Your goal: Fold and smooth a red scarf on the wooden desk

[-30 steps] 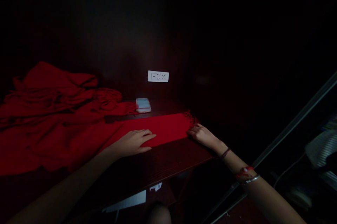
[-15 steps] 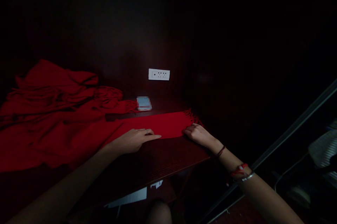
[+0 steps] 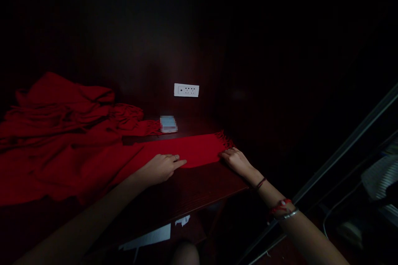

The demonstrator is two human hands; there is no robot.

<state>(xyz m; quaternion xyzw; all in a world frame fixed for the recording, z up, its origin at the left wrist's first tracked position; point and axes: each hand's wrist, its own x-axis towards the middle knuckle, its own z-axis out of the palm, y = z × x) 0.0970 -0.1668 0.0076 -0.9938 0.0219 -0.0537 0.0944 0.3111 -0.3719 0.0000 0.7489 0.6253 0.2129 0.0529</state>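
A red fringed scarf (image 3: 186, 149) lies in a long flat strip on a dark wooden shelf (image 3: 192, 188). My left hand (image 3: 160, 168) is on the strip's near edge, index finger pointing right and the other fingers curled against the cloth; its thumb is hidden. At the right end, close to the fringe, my right hand (image 3: 236, 160) has its bent fingers closed on the near corner of the scarf. Leftward the strip runs into a loose heap of red cloth (image 3: 68, 111) with more fringe.
A small pale blue, blurred-out item (image 3: 168, 124) lies behind the strip by some fringe. On the back wall is a white socket panel (image 3: 186, 90). Papers (image 3: 152, 237) show below the shelf's front edge. A pale metal rail (image 3: 336, 153) slants along the right.
My right hand has slid slightly right along the scarf's near edge, towards the corner. My left hand has shifted only a little, and the whole view has moved slightly.
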